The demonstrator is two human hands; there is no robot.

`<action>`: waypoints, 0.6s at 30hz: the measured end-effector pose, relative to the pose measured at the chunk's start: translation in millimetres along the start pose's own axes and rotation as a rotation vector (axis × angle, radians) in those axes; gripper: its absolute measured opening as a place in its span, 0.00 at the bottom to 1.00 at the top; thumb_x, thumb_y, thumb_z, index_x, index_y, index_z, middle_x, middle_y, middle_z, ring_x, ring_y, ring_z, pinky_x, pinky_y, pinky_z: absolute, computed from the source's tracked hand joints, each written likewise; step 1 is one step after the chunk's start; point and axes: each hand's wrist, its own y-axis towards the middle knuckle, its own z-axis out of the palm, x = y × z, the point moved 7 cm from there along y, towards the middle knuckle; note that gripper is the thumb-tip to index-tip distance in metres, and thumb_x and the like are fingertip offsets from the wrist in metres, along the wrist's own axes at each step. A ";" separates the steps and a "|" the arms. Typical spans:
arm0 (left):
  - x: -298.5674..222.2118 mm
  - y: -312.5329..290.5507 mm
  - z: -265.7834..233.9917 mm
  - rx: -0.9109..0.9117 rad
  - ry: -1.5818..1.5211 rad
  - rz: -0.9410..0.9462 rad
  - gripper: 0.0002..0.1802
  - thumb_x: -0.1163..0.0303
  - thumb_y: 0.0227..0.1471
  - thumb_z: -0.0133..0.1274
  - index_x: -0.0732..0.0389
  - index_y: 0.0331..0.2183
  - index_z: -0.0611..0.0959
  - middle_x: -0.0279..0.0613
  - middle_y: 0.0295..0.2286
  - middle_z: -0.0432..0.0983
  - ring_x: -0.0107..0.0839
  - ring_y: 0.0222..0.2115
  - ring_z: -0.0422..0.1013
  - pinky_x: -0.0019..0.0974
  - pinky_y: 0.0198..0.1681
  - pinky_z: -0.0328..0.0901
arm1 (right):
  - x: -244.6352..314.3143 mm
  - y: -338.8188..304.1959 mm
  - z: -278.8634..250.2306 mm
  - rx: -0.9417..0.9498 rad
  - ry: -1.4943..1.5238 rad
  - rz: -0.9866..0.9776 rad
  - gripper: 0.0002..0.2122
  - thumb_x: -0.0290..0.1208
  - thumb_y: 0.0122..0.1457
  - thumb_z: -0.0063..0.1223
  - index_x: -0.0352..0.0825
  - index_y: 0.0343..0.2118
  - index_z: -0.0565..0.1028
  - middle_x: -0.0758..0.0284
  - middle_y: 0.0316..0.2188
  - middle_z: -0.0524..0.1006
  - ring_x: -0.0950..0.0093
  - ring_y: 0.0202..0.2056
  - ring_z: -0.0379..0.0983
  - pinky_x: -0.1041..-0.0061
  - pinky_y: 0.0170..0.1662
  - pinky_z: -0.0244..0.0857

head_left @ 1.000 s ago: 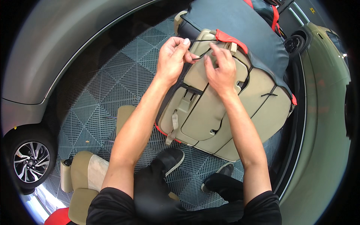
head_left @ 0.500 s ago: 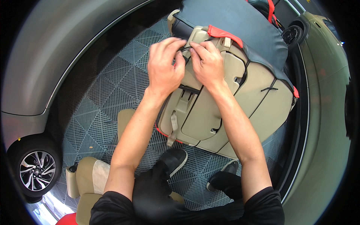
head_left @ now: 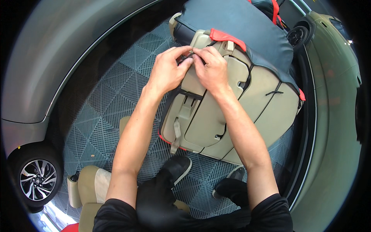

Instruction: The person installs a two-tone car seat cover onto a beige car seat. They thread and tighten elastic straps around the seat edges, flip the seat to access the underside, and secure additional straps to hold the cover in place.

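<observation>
A beige car seat (head_left: 210, 125) lies with its hard underside facing me, wrapped at its edge by a dark grey seat cover (head_left: 235, 23) with red trim (head_left: 228, 37). Over the seat's upper left, my left hand (head_left: 167, 70) pinches a thin black cord (head_left: 187, 58). My right hand (head_left: 213, 70) is closed in a pinch against the left fingertips, on the same cord as far as I can see; the fingers hide part of it. Further right, another black cord (head_left: 274, 92) is tied in a knot across the seat. A beige strap (head_left: 176, 133) hangs at the lower left.
A grey car body (head_left: 29, 81) with a wheel (head_left: 38, 179) stands to the left, and a greenish car (head_left: 332, 147) to the right. Grey grid tiles (head_left: 102, 102) cover the floor. Beige seat parts (head_left: 88, 183) lie at lower left, near my dark shoes (head_left: 177, 168).
Both hands have come slightly lower, and their fingertips are closer together on the cord. The seat and its cover appear shifted slightly left in view.
</observation>
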 end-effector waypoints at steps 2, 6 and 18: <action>8.6 -0.4 -1.6 -0.011 0.026 -0.049 0.12 0.69 0.55 0.61 0.65 0.40 0.86 0.48 0.34 0.83 0.41 0.33 0.79 0.39 0.39 0.72 | -0.7 1.0 -0.5 -0.003 -0.009 -0.040 0.09 0.23 0.57 0.62 0.33 0.41 0.83 0.62 0.32 0.80 0.65 0.32 0.79 0.68 0.36 0.74; 27.0 -4.7 -3.9 -0.034 -0.031 -0.230 0.11 0.68 0.55 0.61 0.65 0.38 0.87 0.48 0.33 0.83 0.39 0.32 0.79 0.39 0.39 0.72 | -12.7 -5.5 -13.6 -0.094 0.079 0.220 0.11 0.23 0.58 0.59 0.33 0.45 0.82 0.62 0.30 0.81 0.67 0.30 0.80 0.69 0.36 0.75; 52.3 -13.4 16.1 -0.029 -0.297 -0.397 0.10 0.68 0.53 0.60 0.67 0.34 0.86 0.40 0.27 0.82 0.27 0.28 0.74 0.32 0.36 0.69 | -50.1 -27.1 15.7 -0.008 1.043 1.101 0.16 0.26 0.68 0.45 0.26 0.56 0.72 0.63 0.26 0.80 0.79 0.18 0.72 0.80 0.22 0.62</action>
